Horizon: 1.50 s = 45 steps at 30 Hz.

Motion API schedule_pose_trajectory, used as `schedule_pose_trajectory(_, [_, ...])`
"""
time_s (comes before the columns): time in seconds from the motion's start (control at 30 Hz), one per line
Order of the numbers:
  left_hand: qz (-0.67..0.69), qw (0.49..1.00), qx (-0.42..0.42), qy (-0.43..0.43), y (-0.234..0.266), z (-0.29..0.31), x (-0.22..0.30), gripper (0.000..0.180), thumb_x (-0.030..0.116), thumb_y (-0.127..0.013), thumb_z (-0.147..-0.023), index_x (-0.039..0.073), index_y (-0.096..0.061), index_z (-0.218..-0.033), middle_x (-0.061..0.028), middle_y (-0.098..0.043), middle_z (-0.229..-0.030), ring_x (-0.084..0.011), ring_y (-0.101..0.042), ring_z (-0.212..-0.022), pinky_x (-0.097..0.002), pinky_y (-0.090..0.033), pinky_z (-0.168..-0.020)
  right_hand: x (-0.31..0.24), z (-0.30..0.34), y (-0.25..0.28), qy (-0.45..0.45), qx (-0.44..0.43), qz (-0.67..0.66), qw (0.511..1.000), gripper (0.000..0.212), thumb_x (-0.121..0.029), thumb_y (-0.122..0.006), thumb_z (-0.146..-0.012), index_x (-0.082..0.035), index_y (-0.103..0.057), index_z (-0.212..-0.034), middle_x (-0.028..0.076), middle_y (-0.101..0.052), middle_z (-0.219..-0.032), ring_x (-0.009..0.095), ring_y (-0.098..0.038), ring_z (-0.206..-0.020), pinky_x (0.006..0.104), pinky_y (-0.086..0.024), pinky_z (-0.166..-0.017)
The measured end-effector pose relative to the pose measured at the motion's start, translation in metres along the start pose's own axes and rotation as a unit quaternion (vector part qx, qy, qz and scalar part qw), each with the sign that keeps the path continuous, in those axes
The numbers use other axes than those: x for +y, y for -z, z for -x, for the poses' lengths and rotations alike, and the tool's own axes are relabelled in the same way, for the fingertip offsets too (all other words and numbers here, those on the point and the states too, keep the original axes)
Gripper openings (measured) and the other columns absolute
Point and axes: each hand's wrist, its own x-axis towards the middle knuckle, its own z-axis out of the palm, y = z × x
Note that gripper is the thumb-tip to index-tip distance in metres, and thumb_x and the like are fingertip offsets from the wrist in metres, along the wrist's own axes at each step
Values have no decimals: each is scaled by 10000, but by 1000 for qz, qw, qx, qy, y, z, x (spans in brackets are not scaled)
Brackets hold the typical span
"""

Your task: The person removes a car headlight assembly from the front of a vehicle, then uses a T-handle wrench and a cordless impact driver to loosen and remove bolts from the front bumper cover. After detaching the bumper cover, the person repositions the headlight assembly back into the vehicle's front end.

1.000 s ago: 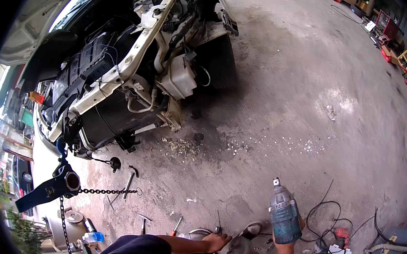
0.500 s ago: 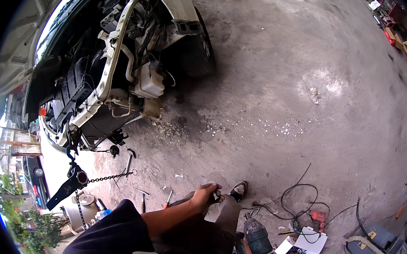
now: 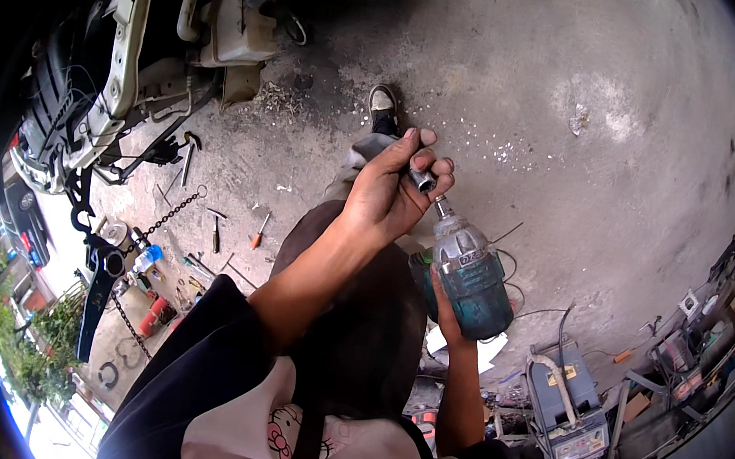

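My left hand (image 3: 389,192) is closed around a metal socket (image 3: 422,182), its hollow end pointing toward the wrench. Just below and right of it, my right hand (image 3: 449,315) grips a cordless impact wrench (image 3: 470,284) with a grey nose and a dark teal body. The wrench's square drive tip (image 3: 442,206) points up at the socket, very close to it; I cannot tell whether they touch. Most of the right hand's fingers are hidden behind the wrench.
A car front with its radiator frame (image 3: 127,38) exposed is at upper left. A lever hoist (image 3: 100,279) with a chain hangs below it. A hammer (image 3: 215,230) and a screwdriver (image 3: 259,230) lie on the floor. A grey machine (image 3: 576,404) stands at lower right.
My right hand has raised the impact wrench up toward my left hand. The left hand has risen in the picture, and the socket shows clearly. The view has shifted and a foot has stepped forward.
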Motion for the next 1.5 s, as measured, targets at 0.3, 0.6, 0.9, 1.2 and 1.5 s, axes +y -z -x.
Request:
schedule_pose_trajectory(0.3, [-132, 986, 60, -79, -81, -74, 107, 265, 271, -479, -1037, 14, -529, -1074, -15, -520, -692, -245, -675, -769, -363, -554, -734, -86, -175, 17, 124, -132, 114, 977, 231, -159, -667, -933, 1, -661, -1101, 130, -687, -1045, 230, -635, -982, 374, -498, -857])
schedule_pose_trajectory(0.6, [-196, 960, 177, -89, -133, -99, 131, 259, 224, -460, -1041, -24, -519, -1083, -39, -534, -688, -271, -689, -767, -372, -570, -734, -139, -291, 48, 211, -96, 75, 970, 334, -161, -698, -708, -3, -673, -1001, 156, -672, -881, 337, -659, -826, 379, -519, -743])
schedule_pose_trajectory(0.9, [-58, 975, 50, -208, -186, -139, 121, 184, 107, -437, -1001, -11, -526, -1109, -120, -608, -909, -348, -634, -1063, -446, -541, -966, -108, -326, 77, 162, -193, -2, 968, 256, -165, -740, -869, -57, -658, -1086, 86, -662, -1016, 176, -612, -990, 289, -478, -856])
schedule_pose_trajectory(1.2, [-114, 965, 81, -222, -220, -199, 109, 202, 21, -386, -943, -47, -502, -1094, -191, -628, -967, -405, -642, -1057, -455, -555, -949, -157, -387, 114, -134, -259, -230, 929, 127, -139, -748, -871, -90, -660, -948, -11, -643, -843, 80, -575, -729, 254, -460, -646])
schedule_pose_trajectory(1.5, [-106, 967, 101, -210, -211, -223, 92, 284, 195, -422, -1034, 0, -459, -1238, -217, -623, -1099, -381, -630, -1067, -467, -500, -962, -91, -446, 150, 155, -261, -47, 952, 323, -143, -813, -750, -57, -683, -1033, 112, -711, -983, 291, -683, -930, 372, -527, -816])
